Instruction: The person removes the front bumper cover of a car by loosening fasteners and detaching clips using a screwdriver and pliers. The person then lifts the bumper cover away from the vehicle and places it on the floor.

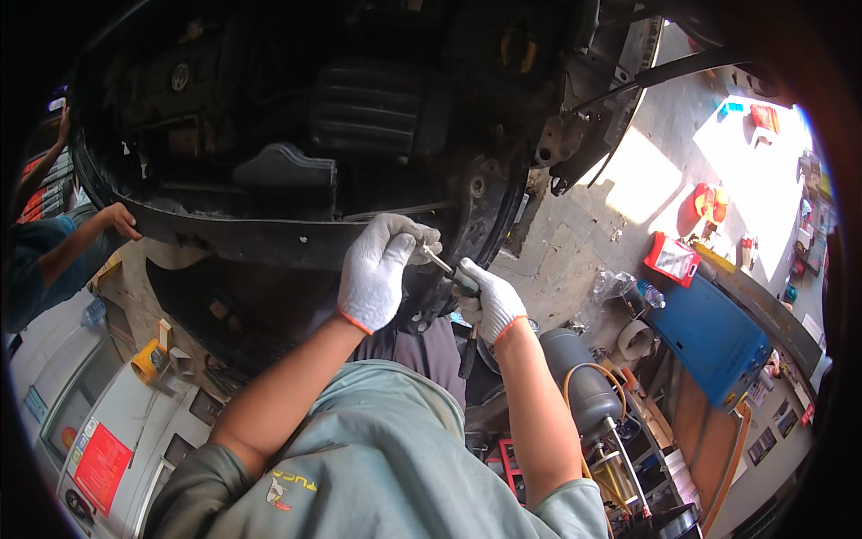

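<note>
My right hand (495,300), in a white knit glove with an orange cuff, grips the dark handle of a screwdriver (441,263). Its metal shaft slants up and left to the fingers of my left hand (378,279), gloved the same way. Those fingers are closed about the tip; any small part pinched there is too hidden to make out. Both hands are just in front of the black front crossmember (269,236) of a Volkswagen car, near its right end. Beyond lies the open engine bay, with a ribbed black plastic cover (367,111) and an engine cover (178,81).
At left, another person's hand (121,221) rests on the car's front edge. A dark bumper cover (202,303) lies below the crossmember. On the right stand a dark grey tank (582,377) with a yellow hose, a blue metal cabinet (707,330) and a red pouch (673,259).
</note>
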{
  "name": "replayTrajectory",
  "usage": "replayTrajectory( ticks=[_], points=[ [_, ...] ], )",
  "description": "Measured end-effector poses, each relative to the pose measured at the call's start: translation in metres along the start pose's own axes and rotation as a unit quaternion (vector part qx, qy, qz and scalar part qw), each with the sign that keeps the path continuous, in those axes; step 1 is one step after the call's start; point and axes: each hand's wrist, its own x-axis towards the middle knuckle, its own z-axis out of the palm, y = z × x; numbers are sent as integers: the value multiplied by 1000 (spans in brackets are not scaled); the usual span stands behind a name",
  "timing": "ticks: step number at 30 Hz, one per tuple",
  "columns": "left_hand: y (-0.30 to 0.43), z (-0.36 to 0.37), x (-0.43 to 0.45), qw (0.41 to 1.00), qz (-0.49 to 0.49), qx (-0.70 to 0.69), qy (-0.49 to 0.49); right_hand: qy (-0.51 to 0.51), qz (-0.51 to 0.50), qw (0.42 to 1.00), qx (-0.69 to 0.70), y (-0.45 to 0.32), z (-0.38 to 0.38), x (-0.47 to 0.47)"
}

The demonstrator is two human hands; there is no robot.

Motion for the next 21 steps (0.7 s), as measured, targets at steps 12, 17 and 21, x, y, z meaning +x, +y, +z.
replayTrajectory(
  ticks=[12, 17, 21],
  points=[
    [-25, 17, -8, 999, 12, 16, 41, 33, 2, 999, -22, 14, -17, 7],
    [-14, 8, -12, 998, -29, 29, -39, 7, -43, 999, 11, 22, -21, 0],
    [-2, -1, 2, 982, -161, -84, -42, -99, -122, 987, 23, 29, -18, -25]
  ],
)
